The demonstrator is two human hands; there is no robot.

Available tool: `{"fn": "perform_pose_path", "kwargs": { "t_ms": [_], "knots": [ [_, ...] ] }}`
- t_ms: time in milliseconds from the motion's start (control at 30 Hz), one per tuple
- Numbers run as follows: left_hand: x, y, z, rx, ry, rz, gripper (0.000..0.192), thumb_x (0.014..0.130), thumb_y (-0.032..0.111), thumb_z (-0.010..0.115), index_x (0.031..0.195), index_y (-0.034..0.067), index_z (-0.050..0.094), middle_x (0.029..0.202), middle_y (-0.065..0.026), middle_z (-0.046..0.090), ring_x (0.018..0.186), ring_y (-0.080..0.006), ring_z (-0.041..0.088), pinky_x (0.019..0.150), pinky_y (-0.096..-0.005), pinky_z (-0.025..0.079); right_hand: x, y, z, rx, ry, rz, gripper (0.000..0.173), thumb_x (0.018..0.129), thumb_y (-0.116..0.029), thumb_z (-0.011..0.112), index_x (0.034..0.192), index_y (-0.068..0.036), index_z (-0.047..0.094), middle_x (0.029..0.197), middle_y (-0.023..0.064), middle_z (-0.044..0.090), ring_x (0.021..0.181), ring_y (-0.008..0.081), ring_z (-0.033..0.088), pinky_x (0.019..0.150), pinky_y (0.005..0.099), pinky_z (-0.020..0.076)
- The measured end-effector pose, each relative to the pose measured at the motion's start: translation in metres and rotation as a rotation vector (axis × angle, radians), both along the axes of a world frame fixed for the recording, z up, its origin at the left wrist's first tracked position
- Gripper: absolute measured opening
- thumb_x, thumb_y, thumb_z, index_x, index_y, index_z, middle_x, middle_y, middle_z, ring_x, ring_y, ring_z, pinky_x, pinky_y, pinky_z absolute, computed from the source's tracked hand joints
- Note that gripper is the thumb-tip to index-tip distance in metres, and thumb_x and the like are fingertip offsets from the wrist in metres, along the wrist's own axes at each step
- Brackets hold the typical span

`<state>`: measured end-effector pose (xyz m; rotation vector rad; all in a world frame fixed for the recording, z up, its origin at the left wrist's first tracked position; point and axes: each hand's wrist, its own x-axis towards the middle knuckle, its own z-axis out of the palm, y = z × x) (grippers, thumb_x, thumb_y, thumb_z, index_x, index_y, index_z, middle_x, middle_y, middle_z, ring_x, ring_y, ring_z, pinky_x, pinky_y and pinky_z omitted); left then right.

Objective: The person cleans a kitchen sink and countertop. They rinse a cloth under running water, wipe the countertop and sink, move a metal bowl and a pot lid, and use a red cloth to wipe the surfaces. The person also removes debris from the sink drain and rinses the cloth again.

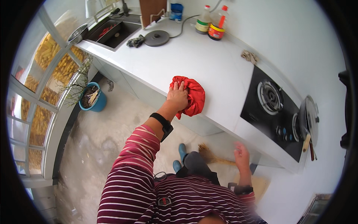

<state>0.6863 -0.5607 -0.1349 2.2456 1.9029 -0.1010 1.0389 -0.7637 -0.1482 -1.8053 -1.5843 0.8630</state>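
My left hand (178, 95) lies over a bunched red cloth (196, 96) at the front edge of the white countertop (215, 75). Its fingers reach across the cloth, and the thumb is hidden. One corner of the cloth hangs past the edge. Lower down, my right hand (242, 154) hovers in front of the counter, blurred, with loosely bent fingers and nothing seen in it. Each wrist wears a black band.
A gas stove (270, 112) with a lidded wok (309, 120) stands right. Soy-sauce-type bottles (216, 31), a grey kettle base (156, 38) and a sink (112, 33) are farther back. Below are a broom (208, 155) and a blue plant pot (99, 102).
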Motion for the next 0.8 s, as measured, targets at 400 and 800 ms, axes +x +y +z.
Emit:
{"fn": "perform_pose_path", "kwargs": {
  "t_ms": [400,800],
  "knots": [
    [-0.226,0.107,-0.003,0.037,0.074,0.164,0.043,0.086,0.021,0.043,0.127,0.012,0.052,0.149,-0.0125,0.026,0.136,-0.0377,0.025,0.106,-0.0465,0.029,-0.148,0.169,0.073,-0.192,-0.148,0.294,0.027,0.081,-0.007,0.055,0.108,-0.002,0.060,0.073,0.0062,0.059,0.065,0.0140,0.055,0.064,0.0268,0.0467],
    [-0.370,0.194,-0.001,-0.078,0.112,0.196,0.049,0.085,0.020,0.044,0.133,0.012,0.045,0.151,-0.0148,0.021,0.135,-0.0417,0.025,0.106,-0.0464,0.031,-0.310,0.318,0.164,-0.193,-0.160,0.638,0.029,0.082,-0.011,0.056,0.110,-0.003,0.057,0.096,0.0138,0.061,0.086,0.0247,0.059,0.077,0.0337,0.0473]
  ]
}}
